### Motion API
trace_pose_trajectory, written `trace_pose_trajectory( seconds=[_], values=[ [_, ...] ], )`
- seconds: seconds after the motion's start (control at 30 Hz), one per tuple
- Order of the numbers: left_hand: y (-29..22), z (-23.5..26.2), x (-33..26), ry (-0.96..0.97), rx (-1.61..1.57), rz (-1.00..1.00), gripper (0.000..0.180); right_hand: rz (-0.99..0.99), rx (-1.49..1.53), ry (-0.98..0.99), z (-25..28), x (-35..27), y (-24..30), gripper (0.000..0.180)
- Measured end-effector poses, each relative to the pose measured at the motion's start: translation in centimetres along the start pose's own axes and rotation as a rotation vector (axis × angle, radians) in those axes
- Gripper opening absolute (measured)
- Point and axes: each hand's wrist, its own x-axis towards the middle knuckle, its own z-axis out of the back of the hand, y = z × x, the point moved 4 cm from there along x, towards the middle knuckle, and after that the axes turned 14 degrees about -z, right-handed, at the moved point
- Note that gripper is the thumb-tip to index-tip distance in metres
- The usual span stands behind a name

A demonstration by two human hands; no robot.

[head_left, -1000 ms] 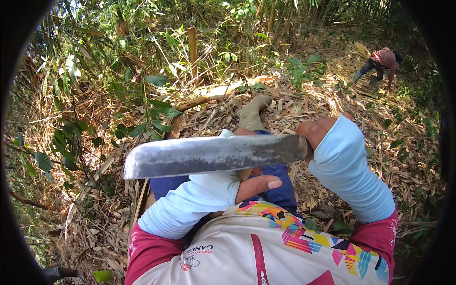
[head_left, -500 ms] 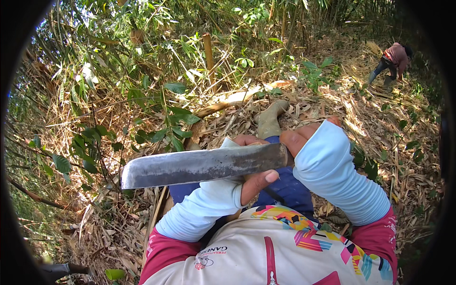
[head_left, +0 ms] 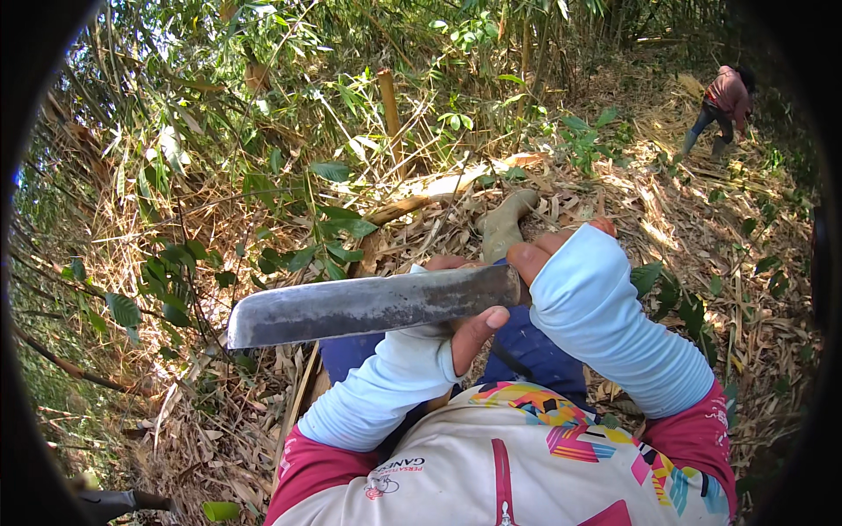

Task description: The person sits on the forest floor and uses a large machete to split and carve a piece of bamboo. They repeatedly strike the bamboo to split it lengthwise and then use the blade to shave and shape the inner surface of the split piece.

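I hold a long, dull grey machete point(head_left: 368, 307) flat across my front, its blunt tip pointing left. My right hand point(head_left: 548, 250), in a light blue sleeve, is closed around the handle end, which is hidden in the fist. My left hand point(head_left: 474, 331) clasps the blade close to the handle, with the thumb in front under the edge and the fingers behind it. Beyond the blade my olive rubber boot point(head_left: 504, 223) rests on dry leaf litter.
A cut bamboo stem point(head_left: 390, 114) stands ahead, with a pale fallen piece point(head_left: 430, 193) below it. Dense green bamboo and brush fill the left and top. Another person point(head_left: 724, 101) bends over on the slope at far right. Dry leaves cover the ground.
The view has tilted a little, so the brush and the far person sit differently in the picture. Both hands stay on the machete; my left hand has slid nearer the handle.
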Motion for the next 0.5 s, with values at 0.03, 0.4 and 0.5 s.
trace_pose_trajectory(
  seconds=[0.03,0.4,0.5],
  values=[
    [-0.1,0.0,0.0,-0.005,-0.004,0.009,0.045,-0.017,0.006,0.021,-0.2,0.0,0.0,0.014],
    [0.9,-0.4,-0.3,-0.063,-0.06,0.081,0.031,-0.077,0.101,-0.126,-0.6,0.3,-1.1,0.017],
    [0.8,0.0,-0.5,-0.092,-0.101,0.104,0.031,-0.333,0.274,0.224,-1.3,2.4,-2.8,0.023]
  ],
)
